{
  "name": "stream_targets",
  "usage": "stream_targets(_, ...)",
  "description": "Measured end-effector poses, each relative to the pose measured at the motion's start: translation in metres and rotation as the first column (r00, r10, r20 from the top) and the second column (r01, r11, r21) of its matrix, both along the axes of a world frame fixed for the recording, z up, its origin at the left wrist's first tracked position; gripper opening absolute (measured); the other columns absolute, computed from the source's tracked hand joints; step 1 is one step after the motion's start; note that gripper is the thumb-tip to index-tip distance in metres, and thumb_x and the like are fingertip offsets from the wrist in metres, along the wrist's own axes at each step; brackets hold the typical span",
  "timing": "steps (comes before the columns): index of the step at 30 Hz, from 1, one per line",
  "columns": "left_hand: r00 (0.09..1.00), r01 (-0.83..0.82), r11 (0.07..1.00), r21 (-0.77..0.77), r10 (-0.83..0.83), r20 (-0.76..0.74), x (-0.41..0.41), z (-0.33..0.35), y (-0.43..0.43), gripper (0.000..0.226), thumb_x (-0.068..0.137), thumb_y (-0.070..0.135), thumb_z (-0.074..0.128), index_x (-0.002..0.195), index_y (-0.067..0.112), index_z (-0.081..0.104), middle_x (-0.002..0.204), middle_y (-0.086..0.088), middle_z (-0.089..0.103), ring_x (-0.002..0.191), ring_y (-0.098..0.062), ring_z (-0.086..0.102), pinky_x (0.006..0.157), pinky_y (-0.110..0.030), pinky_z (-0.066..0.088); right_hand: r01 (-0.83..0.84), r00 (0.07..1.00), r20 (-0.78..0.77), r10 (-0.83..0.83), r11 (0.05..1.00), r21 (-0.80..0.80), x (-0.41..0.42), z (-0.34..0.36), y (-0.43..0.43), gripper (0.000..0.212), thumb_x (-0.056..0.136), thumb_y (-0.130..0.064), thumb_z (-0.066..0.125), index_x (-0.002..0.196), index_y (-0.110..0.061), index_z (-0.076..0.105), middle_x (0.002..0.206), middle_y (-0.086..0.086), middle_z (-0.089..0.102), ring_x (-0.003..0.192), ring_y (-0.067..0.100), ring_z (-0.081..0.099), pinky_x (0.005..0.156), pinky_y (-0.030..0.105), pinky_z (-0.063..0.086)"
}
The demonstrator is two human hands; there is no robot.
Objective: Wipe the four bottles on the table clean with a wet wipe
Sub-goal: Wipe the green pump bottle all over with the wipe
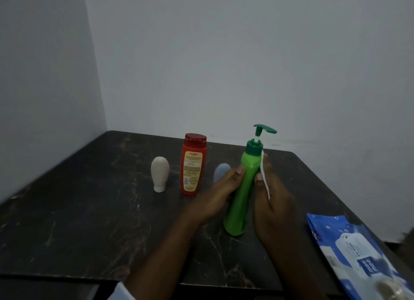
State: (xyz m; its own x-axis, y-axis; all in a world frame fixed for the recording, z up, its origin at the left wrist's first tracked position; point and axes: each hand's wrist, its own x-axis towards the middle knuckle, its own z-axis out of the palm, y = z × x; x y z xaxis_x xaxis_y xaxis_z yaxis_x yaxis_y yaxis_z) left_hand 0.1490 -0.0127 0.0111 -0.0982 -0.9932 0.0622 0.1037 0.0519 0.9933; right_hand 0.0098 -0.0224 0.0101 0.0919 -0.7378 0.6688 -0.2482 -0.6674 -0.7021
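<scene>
You're in what looks like a plain room of a home: a dark, marble-patterned counter [89, 221] sits in a corner of bare, pale walls [224, 53]. What stands on it is bathroom stuff (everyday household toiletries): a red shampoo-style bottle [193, 165] with a printed label, a green pump bottle [243, 187] and a white tube [159, 173] standing on its cap. A blue pack of wet wipes [349, 250] lies at the counter's right edge.

Blue-grey bottle [221, 171] half behind left hand [218, 193]
</scene>
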Motion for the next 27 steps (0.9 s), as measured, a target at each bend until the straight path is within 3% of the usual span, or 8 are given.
stream_targets(3,0.985,0.072,0.996,-0.060,-0.062,0.161,0.003,0.002,0.006,0.084,0.079,0.078,0.041,0.152,0.041,0.025,0.156,0.007,0.030,0.142,-0.016,0.033,0.117,-0.038,0.028,-0.056,0.995,0.091,0.051,0.997,0.052,0.001,0.000,0.000,0.035,0.104,-0.011,0.044,0.135,-0.027,0.050,0.107,-0.022,0.059,0.100,-0.025,0.055,0.080,-0.003,0.040)
stream_targets(5,0.961,0.126,0.986,-0.110,-0.094,0.259,0.003,0.004,0.011,0.067,0.088,0.063,0.037,0.150,0.045,0.022,0.146,0.014,0.036,0.135,-0.008,0.036,0.107,-0.029,0.034,-0.093,0.985,0.152,0.080,0.992,0.081,0.000,-0.001,-0.004,0.036,0.105,-0.011,0.044,0.140,-0.018,0.051,0.116,-0.009,0.064,0.106,-0.020,0.057,0.084,-0.001,0.042)
stream_targets(8,0.963,0.041,0.986,-0.160,0.004,0.270,0.002,0.003,0.014,0.042,0.098,0.051,0.047,0.138,0.044,0.039,0.142,0.014,0.052,0.130,-0.005,0.050,0.106,-0.028,0.043,-0.123,0.979,0.172,0.110,0.990,0.070,-0.001,-0.005,-0.006,0.041,0.105,-0.017,0.045,0.145,-0.008,0.050,0.135,0.002,0.062,0.122,-0.001,0.058,0.097,0.011,0.047)
stream_targets(11,0.960,-0.019,0.983,-0.184,0.069,0.270,-0.003,0.001,0.018,0.039,0.099,0.052,0.043,0.137,0.040,0.045,0.134,0.010,0.060,0.123,-0.006,0.057,0.105,-0.034,0.047,-0.139,0.977,0.170,0.126,0.988,0.067,0.002,-0.004,-0.001,0.042,0.105,-0.011,0.046,0.146,-0.008,0.048,0.135,0.001,0.062,0.121,-0.002,0.059,0.096,0.010,0.047)
stream_targets(16,0.991,-0.125,0.986,-0.111,0.128,0.027,-0.014,0.009,0.031,0.037,0.093,0.059,0.037,0.112,0.048,0.067,0.120,0.007,0.070,0.114,-0.008,0.066,0.099,-0.030,0.052,-0.164,0.983,0.084,0.164,0.986,-0.007,-0.002,0.003,0.012,0.050,0.098,-0.028,0.046,0.147,-0.017,0.048,0.132,-0.011,0.062,0.114,-0.012,0.059,0.088,0.006,0.048)
stream_targets(20,0.972,-0.101,0.995,0.001,0.099,-0.212,-0.011,0.012,0.040,0.059,0.094,0.066,0.038,0.133,0.029,0.061,0.128,-0.012,0.068,0.122,-0.030,0.063,0.108,-0.053,0.045,-0.206,0.978,-0.045,0.202,0.972,-0.109,-0.006,0.013,0.022,0.053,0.100,-0.020,0.044,0.153,-0.021,0.036,0.158,-0.020,0.035,0.146,0.003,0.033,0.118,0.038,0.035)
stream_targets(23,0.932,0.004,0.997,0.073,0.022,-0.363,-0.006,0.014,0.049,0.059,0.094,0.067,0.033,0.123,0.031,0.070,0.125,-0.016,0.069,0.125,-0.043,0.057,0.107,-0.063,0.042,-0.218,0.963,-0.204,0.178,0.957,-0.192,-0.004,0.016,0.026,0.057,0.103,-0.021,0.040,0.158,-0.020,0.022,0.165,-0.018,0.014,0.154,0.010,0.011,0.123,0.054,0.019)
stream_targets(27,0.893,0.009,0.996,0.084,0.030,-0.450,0.003,0.011,0.055,0.057,0.096,0.061,0.039,0.112,0.022,0.076,0.108,-0.014,0.075,0.099,-0.033,0.069,0.091,-0.048,0.053,-0.264,0.887,-0.450,0.100,0.911,-0.318,-0.002,0.017,0.032,0.055,0.104,-0.028,0.034,0.157,-0.019,0.026,0.167,-0.010,0.014,0.155,0.024,0.002,0.123,0.057,0.014)
